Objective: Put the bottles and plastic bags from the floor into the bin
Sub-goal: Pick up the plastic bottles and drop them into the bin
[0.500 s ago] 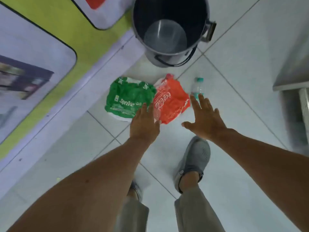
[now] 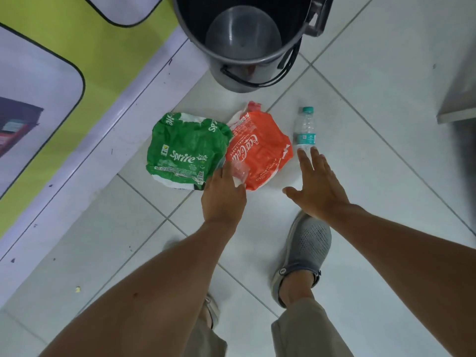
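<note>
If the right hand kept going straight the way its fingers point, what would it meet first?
Most likely the bottle: the right hand is open, its fingertips just short of the bottle's base, though height above the floor is unclear.

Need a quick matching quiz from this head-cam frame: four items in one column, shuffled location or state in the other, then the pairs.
Items:
1. green Sprite bag
2. red Coca-Cola bag
3. water bottle
4. bin

States:
A. lying on the tiles just beyond the right hand, teal cap pointing away
B. standing upright at the top of the view, nothing inside it
C. crumpled on the floor, nearest the yellow-green mat
D. crumpled between the other bag and the bottle, with the left hand at its near edge

Pairs: 1-C, 2-D, 3-A, 4-B
</note>
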Tool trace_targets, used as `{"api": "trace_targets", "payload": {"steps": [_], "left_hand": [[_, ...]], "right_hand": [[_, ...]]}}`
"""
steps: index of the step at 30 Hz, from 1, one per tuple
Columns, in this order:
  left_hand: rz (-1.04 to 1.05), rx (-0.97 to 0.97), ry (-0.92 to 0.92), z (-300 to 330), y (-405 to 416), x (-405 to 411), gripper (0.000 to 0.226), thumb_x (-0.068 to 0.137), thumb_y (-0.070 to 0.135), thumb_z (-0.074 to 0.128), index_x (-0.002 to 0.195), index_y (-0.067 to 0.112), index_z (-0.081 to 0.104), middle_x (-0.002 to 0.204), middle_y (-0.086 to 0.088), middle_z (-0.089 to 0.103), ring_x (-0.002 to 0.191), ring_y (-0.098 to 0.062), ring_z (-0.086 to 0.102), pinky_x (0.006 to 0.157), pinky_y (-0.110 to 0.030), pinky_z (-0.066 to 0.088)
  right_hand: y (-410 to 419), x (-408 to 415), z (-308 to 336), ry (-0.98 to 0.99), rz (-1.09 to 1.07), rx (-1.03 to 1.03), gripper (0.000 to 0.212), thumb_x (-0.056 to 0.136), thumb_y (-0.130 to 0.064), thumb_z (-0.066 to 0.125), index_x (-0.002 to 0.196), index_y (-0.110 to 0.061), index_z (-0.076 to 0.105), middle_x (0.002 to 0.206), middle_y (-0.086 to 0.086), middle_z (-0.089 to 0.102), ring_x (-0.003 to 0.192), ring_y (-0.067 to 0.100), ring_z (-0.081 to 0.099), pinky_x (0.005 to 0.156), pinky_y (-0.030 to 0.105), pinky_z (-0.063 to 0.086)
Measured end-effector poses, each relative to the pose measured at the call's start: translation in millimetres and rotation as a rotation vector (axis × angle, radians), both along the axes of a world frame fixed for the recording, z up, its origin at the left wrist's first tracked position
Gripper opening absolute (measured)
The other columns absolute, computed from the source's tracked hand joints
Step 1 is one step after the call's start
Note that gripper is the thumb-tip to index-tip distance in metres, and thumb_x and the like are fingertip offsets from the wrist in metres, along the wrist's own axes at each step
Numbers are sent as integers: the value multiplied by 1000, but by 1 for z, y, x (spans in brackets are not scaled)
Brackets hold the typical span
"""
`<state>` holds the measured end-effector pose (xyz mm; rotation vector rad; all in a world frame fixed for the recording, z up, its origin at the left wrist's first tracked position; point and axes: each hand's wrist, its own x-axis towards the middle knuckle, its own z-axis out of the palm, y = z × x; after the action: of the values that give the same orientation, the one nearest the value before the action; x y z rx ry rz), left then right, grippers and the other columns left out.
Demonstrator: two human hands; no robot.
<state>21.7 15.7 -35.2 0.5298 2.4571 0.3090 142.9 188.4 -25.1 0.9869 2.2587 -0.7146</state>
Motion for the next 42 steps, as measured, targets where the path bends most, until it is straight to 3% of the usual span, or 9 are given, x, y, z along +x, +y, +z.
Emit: {"api": "trace_targets", "payload": {"steps": [5, 9, 11, 14, 17, 21, 29, 36, 42], "left_hand": [[-206, 78, 52, 27, 31, -38, 64, 84, 19, 68, 144, 13, 46, 125, -13, 54, 104, -30, 59, 81, -43, 56], [-449, 27, 153, 26, 59, -74, 63, 80, 12, 70, 139, 10, 49, 123, -16, 51, 101, -35, 59, 85, -48, 55], [-555, 16, 207, 18, 66, -84, 65, 75, 10, 71, 137, 10, 52, 121, -16, 54, 101, -37, 58, 86, -49, 53], [-637, 49, 254, 1, 67, -87, 66, 72, 6, 67, 137, 8, 53, 123, -16, 63, 104, -37, 58, 89, -50, 52], [-639, 90, 263, -18, 62, -86, 65, 73, 3, 63, 137, 6, 53, 122, -15, 67, 107, -36, 58, 89, -49, 52], [-639, 122, 245, -24, 54, -80, 64, 76, 1, 61, 139, 5, 53, 128, -14, 66, 114, -35, 58, 97, -49, 50], [-563, 125, 195, 62, 49, -79, 69, 75, 1, 66, 142, 3, 51, 129, -17, 65, 117, -35, 60, 104, -47, 47], [-467, 202, 184, 175, 61, -111, 71, 81, 9, 74, 147, 6, 47, 139, -17, 60, 129, -34, 55, 114, -45, 41], [-354, 207, 179, 201, 51, -149, 67, 90, 12, 66, 151, 9, 40, 148, -12, 54, 136, -29, 49, 115, -42, 40]], "right_hand": [[20, -18, 8, 37, -62, 23, 93, 94, -43, 62, 160, -21, 2, 170, 12, -4, 155, 34, 2, 123, 52, 19], [34, -39, -2, 68, -159, 43, 82, 99, -43, 52, 160, -20, 2, 170, 12, -3, 155, 35, 1, 124, 51, 16], [37, -49, -13, 68, -247, 56, 83, 99, -46, 53, 160, -19, 4, 170, 12, 2, 154, 36, 6, 122, 54, 23], [38, -57, -34, 94, -433, 103, 86, 95, -48, 59, 159, -17, 10, 164, 15, 23, 145, 40, 32, 107, 55, 43], [36, -57, -53, 106, -517, 150, 82, 95, -47, 61, 156, -14, 17, 144, 17, 48, 123, 39, 55, 90, 51, 53], [33, -48, -59, 111, -504, 180, 59, 92, -30, 70, 139, -13, 39, 123, 13, 63, 107, 34, 64, 85, 45, 55], [18, -31, 31, 169, -392, 224, 67, 81, -3, 75, 139, -15, 44, 120, 11, 61, 103, 31, 60, 77, 43, 55], [40, -82, 149, 239, -229, 277, 67, 79, -8, 74, 140, -12, 46, 122, 15, 60, 103, 35, 57, 80, 48, 57], [59, -172, 175, 236, -28, 283, 65, 80, -7, 63, 141, -10, 42, 126, 18, 53, 109, 41, 53, 82, 51, 53]]}}
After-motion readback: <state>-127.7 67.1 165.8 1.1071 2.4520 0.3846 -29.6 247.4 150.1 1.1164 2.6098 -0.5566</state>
